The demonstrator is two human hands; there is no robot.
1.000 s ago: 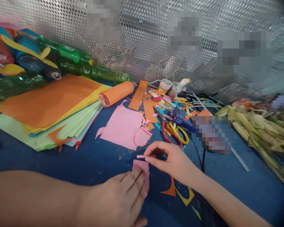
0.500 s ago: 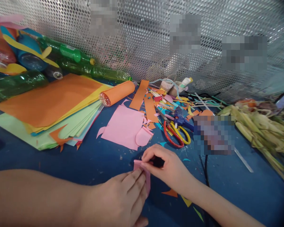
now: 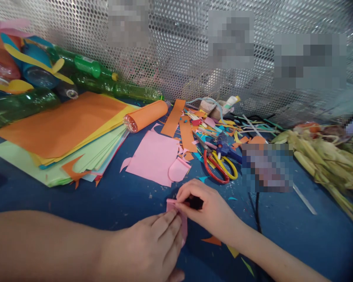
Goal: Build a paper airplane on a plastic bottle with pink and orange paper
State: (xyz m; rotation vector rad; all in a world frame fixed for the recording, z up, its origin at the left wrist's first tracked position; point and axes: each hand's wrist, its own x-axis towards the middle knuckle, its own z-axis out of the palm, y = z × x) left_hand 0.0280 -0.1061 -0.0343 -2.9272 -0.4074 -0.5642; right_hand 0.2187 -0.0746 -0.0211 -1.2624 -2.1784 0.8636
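A small piece of pink paper (image 3: 184, 231) lies near the front of the blue table, mostly covered by my hands. Across it my left hand (image 3: 147, 244) rests flat, fingers stretched out and pressing it down. At the far edge of this piece, which looks folded or rolled over, my right hand (image 3: 208, 203) pinches it between thumb and forefinger. Just beyond is a larger pink sheet (image 3: 153, 156), with a small rounded pink cutout (image 3: 179, 170) on its right corner. Red-handled scissors (image 3: 214, 168) lie to the right of that, overlapping yellow handles (image 3: 228, 166).
A stack of coloured paper (image 3: 67, 125) lies at left, with green bottles (image 3: 88, 66) behind. An orange-wrapped bottle (image 3: 150, 114), orange strips (image 3: 174, 117) and many scraps fill the middle. Dry husks (image 3: 326, 160) lie at right. A perforated metal panel (image 3: 176, 51) borders the back.
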